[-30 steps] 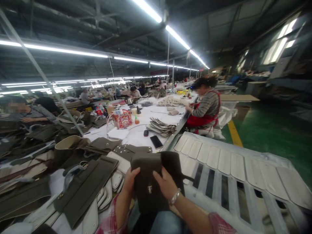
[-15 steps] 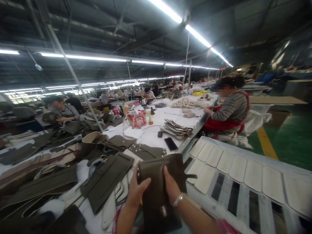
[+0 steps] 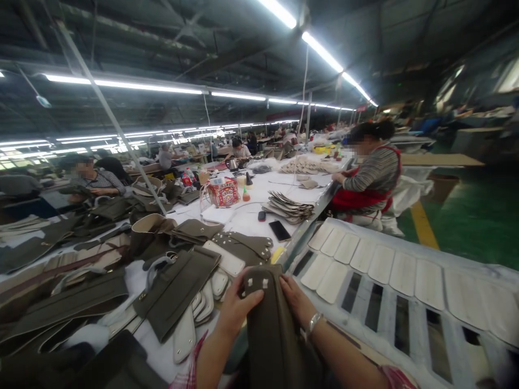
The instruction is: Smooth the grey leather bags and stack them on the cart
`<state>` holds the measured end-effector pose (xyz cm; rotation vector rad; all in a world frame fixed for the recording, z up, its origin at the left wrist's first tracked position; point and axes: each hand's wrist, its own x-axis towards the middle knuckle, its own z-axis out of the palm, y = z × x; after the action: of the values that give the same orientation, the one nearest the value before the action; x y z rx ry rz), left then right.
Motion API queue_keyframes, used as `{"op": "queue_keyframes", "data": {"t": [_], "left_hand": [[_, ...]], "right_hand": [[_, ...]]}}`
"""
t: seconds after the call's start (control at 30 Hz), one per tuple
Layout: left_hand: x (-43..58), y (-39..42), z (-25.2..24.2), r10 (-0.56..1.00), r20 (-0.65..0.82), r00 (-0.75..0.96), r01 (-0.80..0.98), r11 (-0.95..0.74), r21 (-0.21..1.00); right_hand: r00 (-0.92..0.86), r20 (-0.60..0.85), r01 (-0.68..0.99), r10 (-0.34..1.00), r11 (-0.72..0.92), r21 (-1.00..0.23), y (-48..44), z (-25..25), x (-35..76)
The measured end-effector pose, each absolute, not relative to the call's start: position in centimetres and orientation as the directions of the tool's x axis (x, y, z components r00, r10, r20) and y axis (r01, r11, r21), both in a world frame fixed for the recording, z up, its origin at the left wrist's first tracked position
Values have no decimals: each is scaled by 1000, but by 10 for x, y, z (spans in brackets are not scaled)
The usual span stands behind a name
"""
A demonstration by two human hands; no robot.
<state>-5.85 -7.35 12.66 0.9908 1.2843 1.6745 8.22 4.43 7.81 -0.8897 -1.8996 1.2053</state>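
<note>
I hold a dark olive leather bag piece (image 3: 270,329) upright in front of me, its top end showing small pale studs. My left hand (image 3: 237,308) grips its left edge, thumb pressed on the front near the studs. My right hand (image 3: 298,300), with a beaded bracelet at the wrist, clasps the right edge. Both hands are closed on the piece at the near edge of the long white worktable (image 3: 243,219).
Olive bag panels (image 3: 174,289) and white oval insoles (image 3: 203,305) lie at my left. A rack of white insoles (image 3: 385,265) stands at my right. A black phone (image 3: 279,230), a stack of pieces (image 3: 290,208) and a red box (image 3: 223,192) sit farther along. A person in a red apron (image 3: 367,181) works beyond.
The bag piece has been turned and lowered, so its studded end now faces up between my hands. The view has swung slightly left.
</note>
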Motion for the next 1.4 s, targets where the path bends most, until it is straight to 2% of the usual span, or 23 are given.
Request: {"op": "queue_keyframes", "data": {"t": [0.1,0.23,0.3,0.43,0.53,0.63,0.97,1.27,1.33,1.4], "left_hand": [[-46,-65,120,928,109,-357,-178,-182,967],[-23,-64,111,939,110,-325,-217,-187,958],[-13,-65,109,947,122,-296,-187,-183,965],[1,-67,113,932,193,-307,15,-197,980],[6,-67,122,900,314,-301,212,-257,943],[8,-68,129,904,332,-269,261,-264,929],[7,-69,127,895,356,-268,295,-276,915],[6,-65,125,876,386,-289,324,-290,901],[11,-69,132,877,387,-286,330,-289,898],[25,-77,140,859,368,-355,358,-238,903]], "right_hand": [[-369,238,193,899,324,-926,31,68,100],[-170,184,160,968,211,-964,3,71,122],[-153,246,180,957,272,-945,-13,79,135],[-286,450,295,846,525,-798,-37,102,155],[-264,454,488,851,524,-699,-37,117,158],[-177,461,564,870,473,-677,-29,123,155],[-258,297,352,920,375,-857,-13,113,151],[-387,261,198,884,356,-913,-4,118,156],[-378,274,194,884,365,-910,-5,126,165],[-333,299,228,894,385,-894,-14,138,179]]}}
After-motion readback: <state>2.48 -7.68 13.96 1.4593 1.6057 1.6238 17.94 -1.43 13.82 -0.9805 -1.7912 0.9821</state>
